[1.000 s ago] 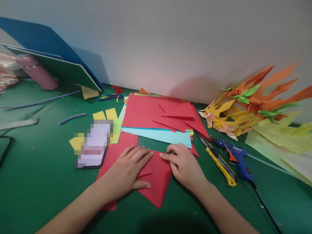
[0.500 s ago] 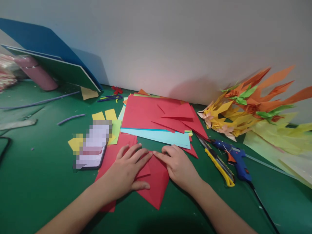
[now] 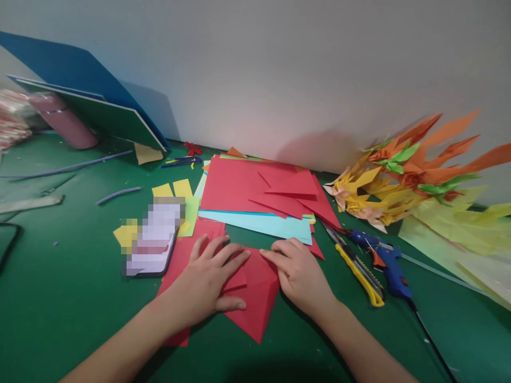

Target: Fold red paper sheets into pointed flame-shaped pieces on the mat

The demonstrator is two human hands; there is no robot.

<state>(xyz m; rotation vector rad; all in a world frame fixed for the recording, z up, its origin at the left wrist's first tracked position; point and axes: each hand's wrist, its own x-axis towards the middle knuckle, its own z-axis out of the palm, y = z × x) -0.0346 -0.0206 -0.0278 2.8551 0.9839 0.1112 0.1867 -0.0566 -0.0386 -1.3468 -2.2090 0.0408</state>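
A folded red paper (image 3: 255, 298) lies on the green table (image 3: 72, 308) in front of me. My left hand (image 3: 207, 279) rests flat on its left part, fingers stretched out and spread. My right hand (image 3: 297, 274) is at the paper's upper right edge, fingers curled, with the forefinger pressing along the top fold. Another red sheet (image 3: 181, 255) lies partly under my left hand and forearm.
Behind the hands lies a stack of red and light blue sheets (image 3: 259, 197). A phone (image 3: 154, 239) on yellow scraps is at the left. A yellow utility knife (image 3: 359, 268) and blue glue gun (image 3: 385, 260) lie at the right, paper flowers (image 3: 399, 181) beyond. Boards (image 3: 91, 106) lean on the wall.
My right forefinger slid left along the top fold toward my left fingertips, then back to the right. My left hand has stayed flat on the paper.
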